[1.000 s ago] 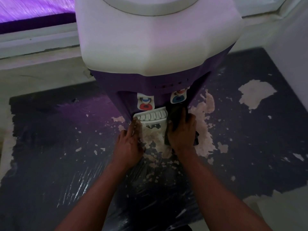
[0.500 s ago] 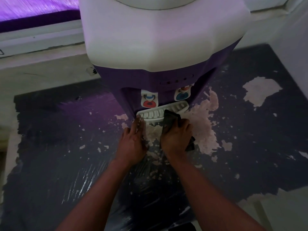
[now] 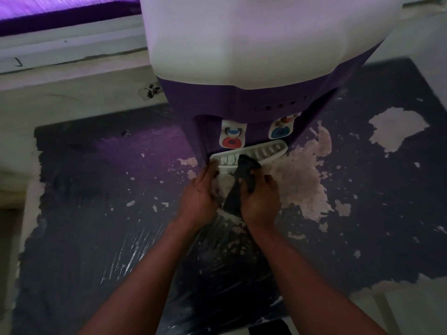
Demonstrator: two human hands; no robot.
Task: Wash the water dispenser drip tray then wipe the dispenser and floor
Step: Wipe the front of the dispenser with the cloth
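One dispenser [image 3: 242,97], two taps [image 3: 232,139] [image 3: 281,130], one drip tray [image 3: 266,151], one cloth [image 3: 245,170], two hands [image 3: 202,192] [image 3: 260,199]

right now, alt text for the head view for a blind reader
Seen from above, a right hand holds a dark cloth against the white drip tray of a purple and white dispenser. The left hand touches the tray's left end. The dark floor has pale worn patches.

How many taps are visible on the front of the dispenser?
2. The red tap is on the left of the dispenser front, above the tray; the blue tap is to its right. None seems hidden.
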